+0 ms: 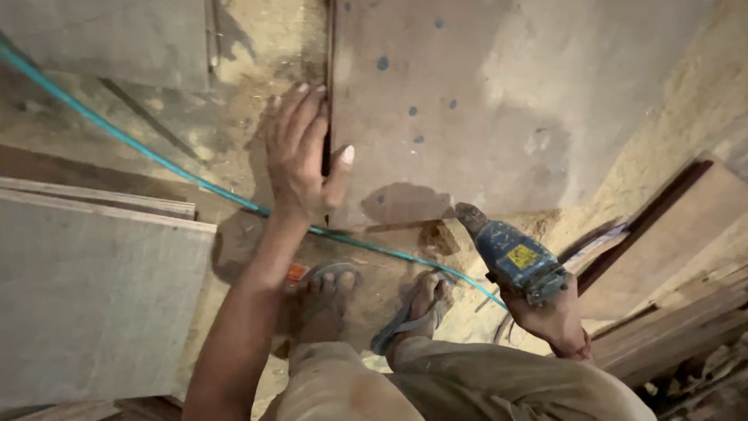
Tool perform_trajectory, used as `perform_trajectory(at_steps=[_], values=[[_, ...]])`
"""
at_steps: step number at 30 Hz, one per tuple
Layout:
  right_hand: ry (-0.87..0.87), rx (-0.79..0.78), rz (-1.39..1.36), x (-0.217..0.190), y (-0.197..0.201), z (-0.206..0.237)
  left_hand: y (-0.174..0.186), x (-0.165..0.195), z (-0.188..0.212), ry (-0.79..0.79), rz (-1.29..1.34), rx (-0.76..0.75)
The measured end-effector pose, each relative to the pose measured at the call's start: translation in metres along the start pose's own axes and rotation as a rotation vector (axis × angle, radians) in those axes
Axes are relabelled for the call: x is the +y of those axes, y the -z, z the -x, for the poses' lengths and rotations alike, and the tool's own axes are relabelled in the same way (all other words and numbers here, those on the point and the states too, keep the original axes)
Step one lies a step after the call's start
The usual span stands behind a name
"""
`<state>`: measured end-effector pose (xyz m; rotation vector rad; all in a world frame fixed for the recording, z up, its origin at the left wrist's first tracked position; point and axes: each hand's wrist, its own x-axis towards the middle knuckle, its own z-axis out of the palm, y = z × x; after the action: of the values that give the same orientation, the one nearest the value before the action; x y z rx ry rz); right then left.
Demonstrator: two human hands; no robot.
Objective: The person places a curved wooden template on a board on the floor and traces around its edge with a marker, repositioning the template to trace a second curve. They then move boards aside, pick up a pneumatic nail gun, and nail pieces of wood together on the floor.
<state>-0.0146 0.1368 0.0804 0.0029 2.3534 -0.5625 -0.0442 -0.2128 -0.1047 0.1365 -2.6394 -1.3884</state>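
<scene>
My left hand [302, 152] grips the left edge of a large upright plywood sheet [499, 101], thumb on its face and fingers behind the edge. My right hand [555, 316] holds a blue electric power tool [510, 253] low at my right side, its nose pointing up and left toward the sheet's bottom edge. A teal power cord [140, 148] runs diagonally from the upper left, behind my left wrist, down to the tool. My feet in grey sandals [405, 312] stand on the sawdust-covered floor below the sheet.
A pale plywood board [86, 296] lies at the left with thinner boards stacked behind it. Wooden planks [670, 257] are piled at the right. Sawdust [686, 117] heaps against the wall at upper right. Another board [101, 39] leans at top left.
</scene>
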Motion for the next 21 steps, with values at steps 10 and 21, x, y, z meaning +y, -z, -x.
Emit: perform_trajectory(at_steps=[10, 21], values=[[0.131, 0.083, 0.036, 0.011, -0.010, -0.008, -0.004, -0.002, 0.003, 0.017, 0.001, -0.022], [0.155, 0.087, 0.106, 0.007, -0.014, -0.021, -0.009, -0.008, 0.004, -0.004, -0.023, 0.004]])
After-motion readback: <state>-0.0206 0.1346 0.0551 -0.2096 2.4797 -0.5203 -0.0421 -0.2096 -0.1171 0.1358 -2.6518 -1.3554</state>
